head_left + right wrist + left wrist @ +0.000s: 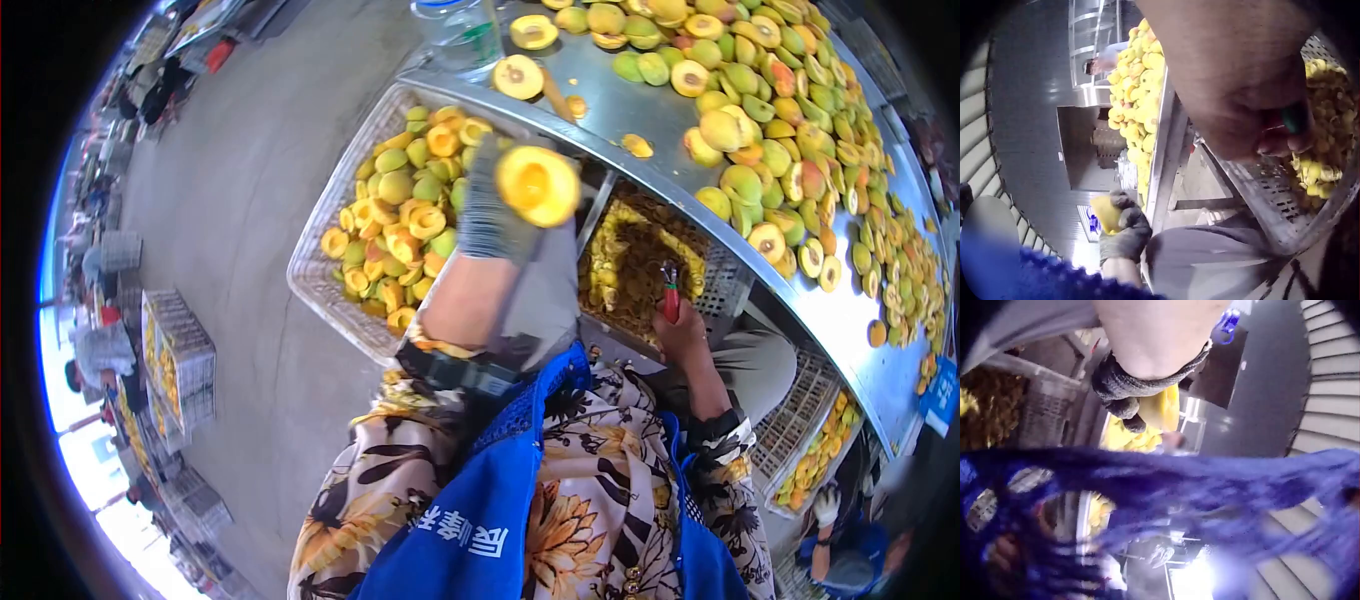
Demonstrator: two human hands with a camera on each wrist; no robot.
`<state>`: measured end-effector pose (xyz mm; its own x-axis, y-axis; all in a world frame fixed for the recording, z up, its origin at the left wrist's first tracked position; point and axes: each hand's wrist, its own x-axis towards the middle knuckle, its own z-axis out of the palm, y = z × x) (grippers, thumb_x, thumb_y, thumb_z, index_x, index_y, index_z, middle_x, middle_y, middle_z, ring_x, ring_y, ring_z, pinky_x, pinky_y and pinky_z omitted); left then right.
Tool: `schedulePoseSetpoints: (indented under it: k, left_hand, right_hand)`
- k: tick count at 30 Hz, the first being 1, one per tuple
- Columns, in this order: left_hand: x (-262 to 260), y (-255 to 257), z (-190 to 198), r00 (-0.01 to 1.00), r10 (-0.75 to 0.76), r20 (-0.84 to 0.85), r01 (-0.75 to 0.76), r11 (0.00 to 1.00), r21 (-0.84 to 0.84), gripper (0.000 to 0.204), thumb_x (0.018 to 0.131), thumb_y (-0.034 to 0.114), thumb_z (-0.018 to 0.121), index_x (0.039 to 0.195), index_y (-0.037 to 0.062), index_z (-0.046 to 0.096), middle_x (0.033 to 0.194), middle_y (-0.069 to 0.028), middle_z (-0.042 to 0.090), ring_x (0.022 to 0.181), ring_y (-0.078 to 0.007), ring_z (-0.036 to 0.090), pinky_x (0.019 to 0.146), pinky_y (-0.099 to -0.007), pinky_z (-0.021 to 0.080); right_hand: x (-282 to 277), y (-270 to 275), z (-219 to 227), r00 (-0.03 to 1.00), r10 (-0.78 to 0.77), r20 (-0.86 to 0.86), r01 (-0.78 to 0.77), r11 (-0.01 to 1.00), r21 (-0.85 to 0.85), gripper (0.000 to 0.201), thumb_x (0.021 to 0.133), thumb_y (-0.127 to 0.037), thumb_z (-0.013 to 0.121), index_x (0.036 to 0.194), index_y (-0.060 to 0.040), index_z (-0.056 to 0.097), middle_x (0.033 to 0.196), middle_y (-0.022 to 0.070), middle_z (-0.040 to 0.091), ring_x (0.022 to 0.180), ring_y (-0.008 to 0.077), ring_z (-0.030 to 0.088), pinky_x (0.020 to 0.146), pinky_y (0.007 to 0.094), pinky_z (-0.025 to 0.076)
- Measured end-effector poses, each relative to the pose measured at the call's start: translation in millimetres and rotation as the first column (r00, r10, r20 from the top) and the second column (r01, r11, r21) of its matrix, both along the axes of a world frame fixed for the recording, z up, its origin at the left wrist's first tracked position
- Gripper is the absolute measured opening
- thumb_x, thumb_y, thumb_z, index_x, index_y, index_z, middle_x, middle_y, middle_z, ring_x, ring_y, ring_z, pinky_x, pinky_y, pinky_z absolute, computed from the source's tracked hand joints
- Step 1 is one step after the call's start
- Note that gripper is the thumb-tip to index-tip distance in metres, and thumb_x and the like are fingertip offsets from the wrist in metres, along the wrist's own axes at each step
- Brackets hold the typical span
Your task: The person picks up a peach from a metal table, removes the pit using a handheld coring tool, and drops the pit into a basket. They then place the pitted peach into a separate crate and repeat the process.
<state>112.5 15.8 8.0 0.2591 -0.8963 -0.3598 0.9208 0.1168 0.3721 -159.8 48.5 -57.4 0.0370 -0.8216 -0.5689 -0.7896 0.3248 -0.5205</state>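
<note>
The left hand (500,205), in a grey glove, holds a yellow peach half (538,186) with its hollow facing up, over the inner edge of the crate of halves. In the left wrist view the gloved fingers (1129,406) curl at the peach half (1163,409); the right wrist view also shows the glove (1125,234) gripping it. The bare right hand (680,335) grips a red-handled tool (671,292) with a metal tip, above a crate of brown pits and peelings (630,255). In the right wrist view its fingers curl round a green part (1295,119).
A white crate (300,262) of peach halves stands left of the metal table (600,92). Piled halves (780,130) cover much of the tabletop, with a clear jar (458,40) at its corner. More crates (180,360) and people stand around the floor.
</note>
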Motion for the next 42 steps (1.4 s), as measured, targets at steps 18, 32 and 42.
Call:
schedulePoseSetpoints:
  k: [18,32,42]
  left_hand:
    - [-21,-70,37,-0.351,-0.273,0.896,0.059,0.948,0.312,0.042,0.069,0.033,0.065,0.101,0.0059,0.059,0.103,-0.0143,0.057,0.096,-0.0260,0.054,0.082,-0.0324,0.041]
    - [-114,-156,6,0.607,-0.725,0.326,0.772,0.635,-0.025,0.040,0.073,0.032,0.057,0.100,0.0046,0.050,0.088,-0.0152,0.057,0.075,-0.0310,0.057,0.065,-0.0426,0.050]
    - [-101,-55,28,0.478,-0.843,0.247,0.793,0.535,0.291,0.052,0.079,0.050,0.050,0.102,0.0034,0.052,0.092,-0.0119,0.059,0.072,-0.0207,0.061,0.057,-0.0309,0.053]
  right_hand:
    - [-13,17,13,0.987,-0.033,0.156,0.075,0.959,-0.273,0.035,0.071,-0.026,0.058,0.091,0.0009,0.050,0.074,0.0233,0.056,0.073,0.0385,0.056,0.064,0.0415,0.043]
    - [-40,6,66,0.924,-0.192,0.331,0.338,0.814,-0.472,0.036,0.071,-0.017,0.062,0.099,-0.0013,0.046,0.074,0.0207,0.056,0.070,0.0366,0.057,0.061,0.0364,0.045]
    - [0,-24,96,0.846,0.043,0.532,0.315,0.765,-0.562,0.045,0.071,-0.025,0.066,0.105,-0.0010,0.049,0.087,0.0194,0.059,0.080,0.0320,0.059,0.068,0.0347,0.046]
